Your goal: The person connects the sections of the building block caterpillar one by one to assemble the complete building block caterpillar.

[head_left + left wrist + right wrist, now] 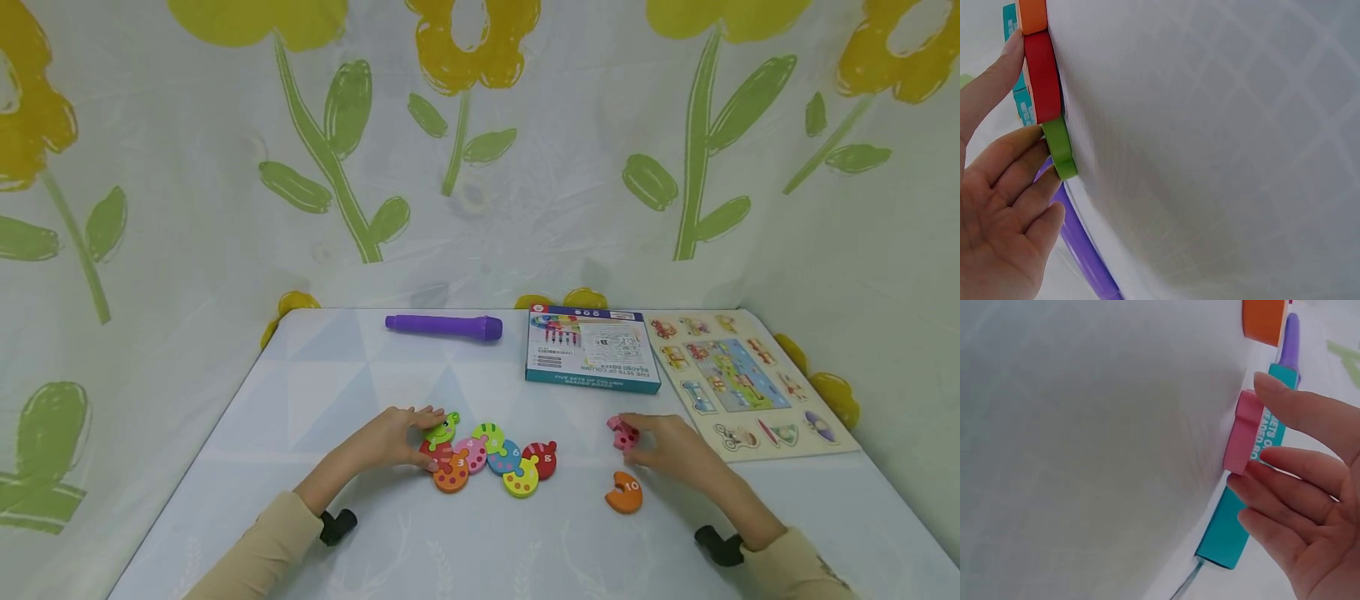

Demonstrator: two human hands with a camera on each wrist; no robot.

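A row of joined number puzzle pieces forms a caterpillar puzzle (504, 464), with a smiling green head piece (442, 430) at its left end. My left hand (390, 439) holds that end, its thumb by the red piece (1043, 78) and its fingers against the green head. To the right, apart from the row, my right hand (671, 447) pinches a pink puzzle piece (622, 435) between thumb and fingers. In the right wrist view the pink piece lies flat, close to the tabletop. An orange piece marked 10 (625, 494) lies just nearer to me.
Behind the pieces lie a purple microphone-shaped stick (444, 327) and a flat boxed set (591, 350) with a teal edge. A wooden picture puzzle board (750, 385) lies at the right edge of the table (315, 392). A flower-printed cloth (540, 183) hangs behind.
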